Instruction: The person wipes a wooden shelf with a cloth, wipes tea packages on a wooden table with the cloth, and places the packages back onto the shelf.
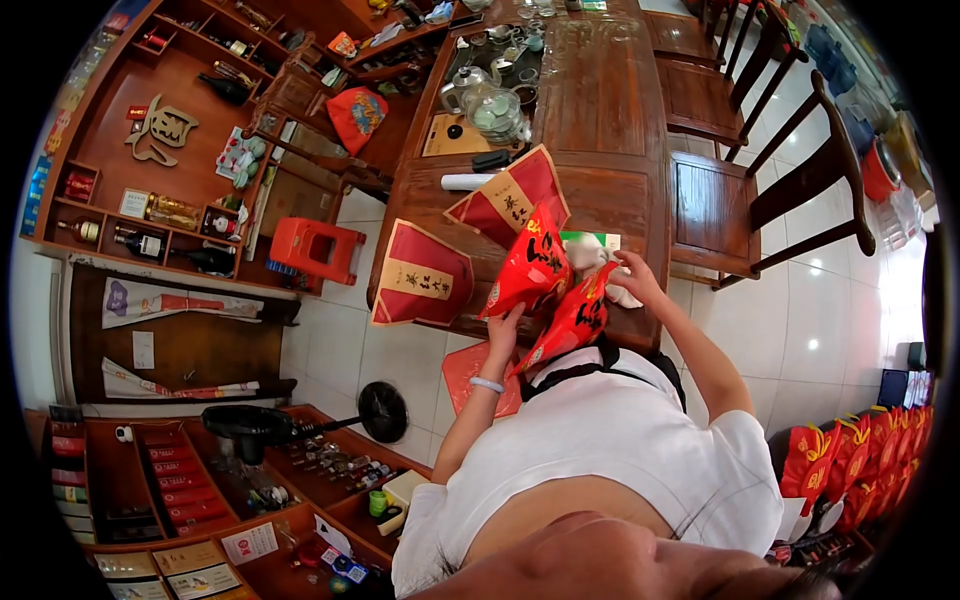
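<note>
Clearly a two-handed job: left red bag [533, 268] and right red bag [574, 318] lean together at the near edge of the counter [605, 105], so steadying one low while lifting the other's top lightly should keep both from slipping. Left hand [503, 326] reaches up from the lower left, curled at the left bag's bottom corner, fingers partly hidden, grip uncertain; right hand [638, 279], elbow bent outward, has thumb and fingertips pinched at the right bag's top corner.
</note>
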A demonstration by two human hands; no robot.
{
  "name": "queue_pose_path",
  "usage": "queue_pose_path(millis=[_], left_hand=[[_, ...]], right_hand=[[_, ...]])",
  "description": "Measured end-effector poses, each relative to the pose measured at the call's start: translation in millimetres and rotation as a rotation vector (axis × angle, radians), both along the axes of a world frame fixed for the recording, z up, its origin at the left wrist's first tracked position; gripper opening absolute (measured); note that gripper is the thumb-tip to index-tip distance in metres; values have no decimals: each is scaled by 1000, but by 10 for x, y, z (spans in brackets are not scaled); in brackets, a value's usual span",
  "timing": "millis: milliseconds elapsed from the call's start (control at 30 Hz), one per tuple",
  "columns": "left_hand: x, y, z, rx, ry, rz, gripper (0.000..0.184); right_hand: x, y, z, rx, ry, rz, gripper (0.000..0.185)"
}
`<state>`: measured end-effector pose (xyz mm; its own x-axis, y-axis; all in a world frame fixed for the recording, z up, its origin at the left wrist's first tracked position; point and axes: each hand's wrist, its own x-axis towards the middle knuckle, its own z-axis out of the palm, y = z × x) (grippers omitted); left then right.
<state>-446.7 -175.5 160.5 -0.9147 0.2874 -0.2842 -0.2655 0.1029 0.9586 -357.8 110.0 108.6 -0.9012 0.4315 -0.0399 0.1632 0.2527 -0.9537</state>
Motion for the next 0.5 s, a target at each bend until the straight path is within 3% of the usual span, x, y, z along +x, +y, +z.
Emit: queue_pose_path(millis=[133,200,333,400,500], left_hand=[[11,16,46,-10,-13,-4,21],[15,25,36,43,-47,29,20],[-10,-54,-66,-3,-32,3,19],[10,-86,-62,-19,-44,4,19],[75,-126,-29,44,-49,8,21]], right_hand=[[-54,-59,445,-242,105,142,49],[-100,-55,629,-405,82,331,40],[-176,-127,792,-405,47,293,38],[-160,-155,897,-979,142,304,44],[-127,-185,1021,-871,271,423,51]])
